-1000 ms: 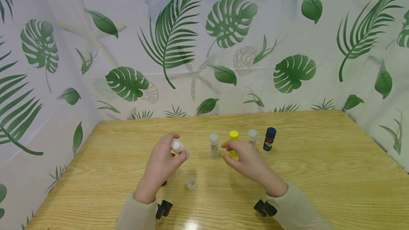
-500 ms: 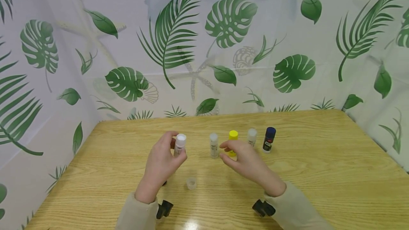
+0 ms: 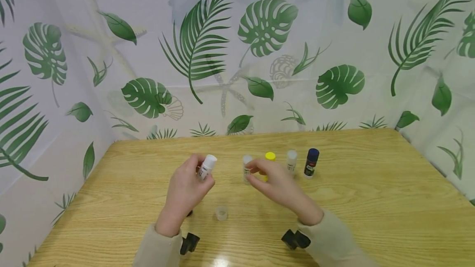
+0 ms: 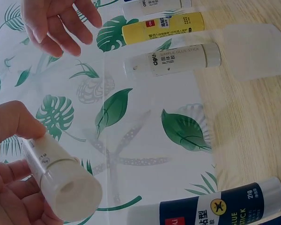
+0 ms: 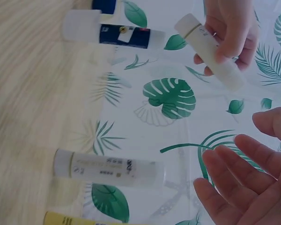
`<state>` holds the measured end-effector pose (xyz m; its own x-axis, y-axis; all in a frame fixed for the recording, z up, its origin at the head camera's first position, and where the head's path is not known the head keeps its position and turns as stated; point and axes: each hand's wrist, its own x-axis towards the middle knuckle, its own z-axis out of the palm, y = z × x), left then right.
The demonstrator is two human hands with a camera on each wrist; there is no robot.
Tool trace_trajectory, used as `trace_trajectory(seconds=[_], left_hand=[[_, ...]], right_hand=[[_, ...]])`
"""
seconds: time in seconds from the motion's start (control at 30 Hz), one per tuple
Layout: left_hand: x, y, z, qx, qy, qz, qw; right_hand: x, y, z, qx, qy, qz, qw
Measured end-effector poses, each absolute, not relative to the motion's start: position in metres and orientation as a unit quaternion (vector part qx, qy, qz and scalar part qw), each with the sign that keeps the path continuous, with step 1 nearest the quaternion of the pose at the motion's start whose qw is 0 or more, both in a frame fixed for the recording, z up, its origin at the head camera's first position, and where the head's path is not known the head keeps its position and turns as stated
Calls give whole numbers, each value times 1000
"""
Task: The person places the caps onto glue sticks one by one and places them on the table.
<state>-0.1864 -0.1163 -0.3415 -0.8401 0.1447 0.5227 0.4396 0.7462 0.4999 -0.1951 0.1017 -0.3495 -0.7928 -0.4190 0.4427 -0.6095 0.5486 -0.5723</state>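
My left hand grips a white glue stick above the table, thumb on one side and fingers on the other. The stick leans, its white end up and to the right in the head view. My right hand holds nothing; its fingers are loosely bent in the right wrist view. In the head view it hovers before a standing white glue stick and partly covers a yellow glue stick. A blue-labelled glue stick stands near the left hand, hidden behind it in the head view.
A translucent cap sits on the wooden table, with a dark blue cap near it, mostly hidden by my left wrist. Another white glue stick and a navy-capped one stand at the right. Leaf-printed cloth hangs behind.
My left hand has turned the glue stick, from its end facing the head camera, through upright, to leaning right. My right hand has moved slightly left, over the standing white glue stick.
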Motion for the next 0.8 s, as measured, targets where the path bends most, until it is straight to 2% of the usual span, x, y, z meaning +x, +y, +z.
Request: trace_trajectory(seconds=[0.27, 0.47, 0.67, 0.8], left_hand=[[-188, -117, -341, -159, -910, -310, 225], [-187, -117, -341, -158, -915, -300, 218], [-188, -118, -342, -165, -916, -291, 223], [-188, -118, -342, -168, -915, -287, 227]], right_hand=[[-196, 83, -338, 303, -854, 409, 106], [-198, 71, -344, 314, -850, 414, 85], [-204, 63, -360, 331, -870, 365, 29], [-205, 58, -368, 359, -877, 318, -35]])
